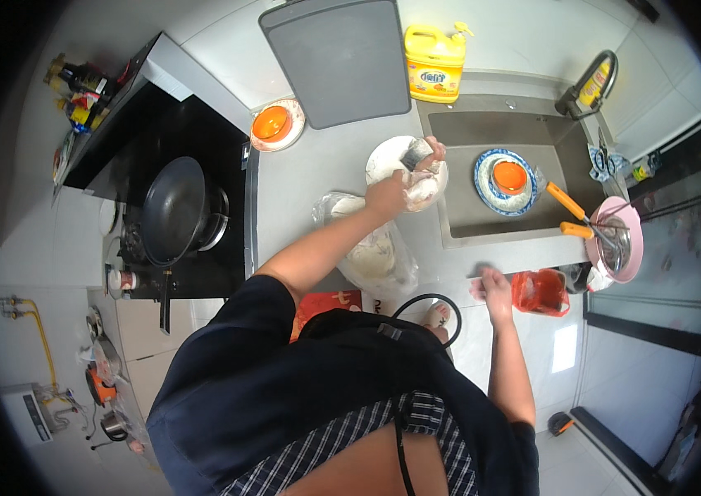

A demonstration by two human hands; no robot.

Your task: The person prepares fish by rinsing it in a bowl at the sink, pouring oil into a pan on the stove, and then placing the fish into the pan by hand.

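My left hand (391, 193) reaches over a white plate (381, 155) at the sink's left edge, its fingers against a whitish, powder-coated piece (422, 192). Beside that lies a piece with grey skin (415, 155), apparently fish. Whether my fingers grip a piece is hard to see. Under my left forearm, a clear plastic bag (381, 257) with white powder lies on the counter. My right hand (492, 290) is blurred by motion past the counter's front edge, left of a red bin (539, 291). A dark blur at its fingertips cannot be identified.
The sink (450, 217) holds a blue-rimmed plate (487, 195) with an orange bowl (510, 177). A wok (177, 208) sits on the stove. A grey board (338, 62) and yellow detergent jug (436, 65) stand behind. Orange-handled utensils (564, 201) jut from a pink basin (629, 248).
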